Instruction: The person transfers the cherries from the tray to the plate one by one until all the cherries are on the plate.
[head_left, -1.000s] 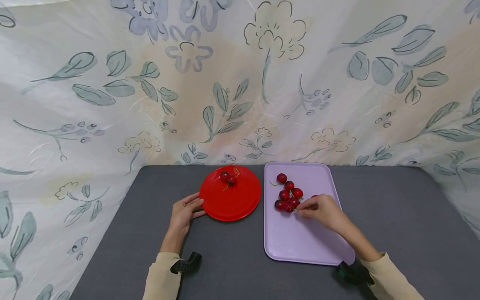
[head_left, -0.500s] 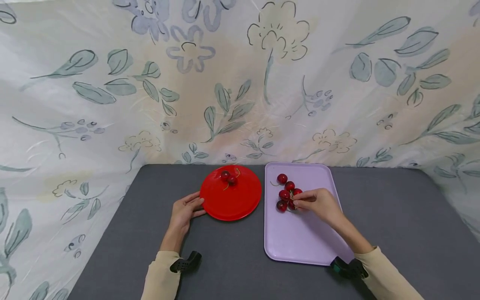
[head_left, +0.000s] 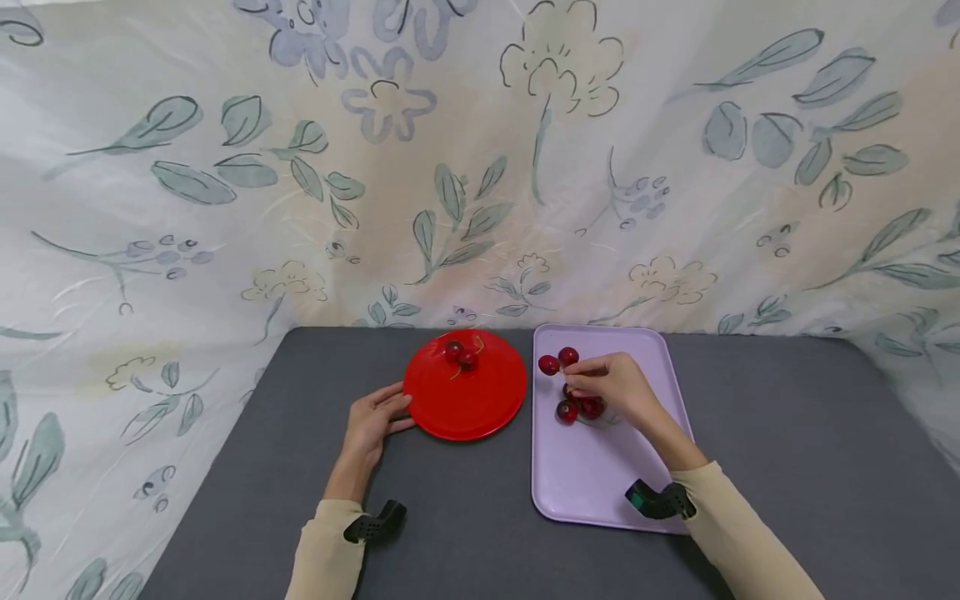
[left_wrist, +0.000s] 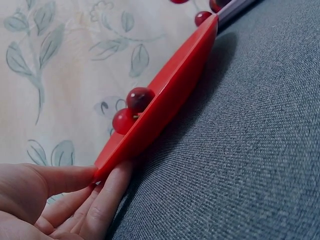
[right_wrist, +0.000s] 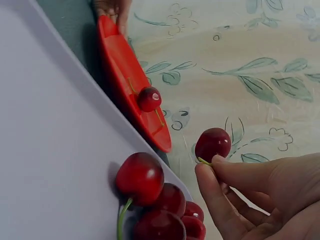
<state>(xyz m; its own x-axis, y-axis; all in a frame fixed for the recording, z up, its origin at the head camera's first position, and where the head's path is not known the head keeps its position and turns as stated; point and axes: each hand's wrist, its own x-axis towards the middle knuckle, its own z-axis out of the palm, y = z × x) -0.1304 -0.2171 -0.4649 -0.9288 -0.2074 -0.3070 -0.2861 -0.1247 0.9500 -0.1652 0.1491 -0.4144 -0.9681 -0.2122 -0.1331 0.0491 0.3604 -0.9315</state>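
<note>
My left hand point(head_left: 371, 423) pinches the left rim of a round red plate point(head_left: 465, 408), thumb on top and fingers underneath in the left wrist view. Two stemmed cherries point(head_left: 454, 350) lie toward the back of that plate. My right hand point(head_left: 622, 387), over the lilac tray point(head_left: 600, 483), pinches a dark red cherry point(right_wrist: 213, 145) by its green stem between thumb and index finger. This cherry hangs above the tray in the right wrist view. More cherries point(right_wrist: 141, 179) lie bunched on the tray below, partly hidden by the hand in the head view.
A dark grey cloth point(head_left: 450, 517) covers the table under plate and tray. A narrow strip of it separates the two. Behind the table hangs a pale curtain point(head_left: 480, 167) with flowers and leaves. Each wrist wears a black camera strap point(head_left: 660, 500).
The right hand has moved from the front of the cherry bunch up and leftward, now carrying one cherry by its stem. The left hand keeps its place on the plate.
</note>
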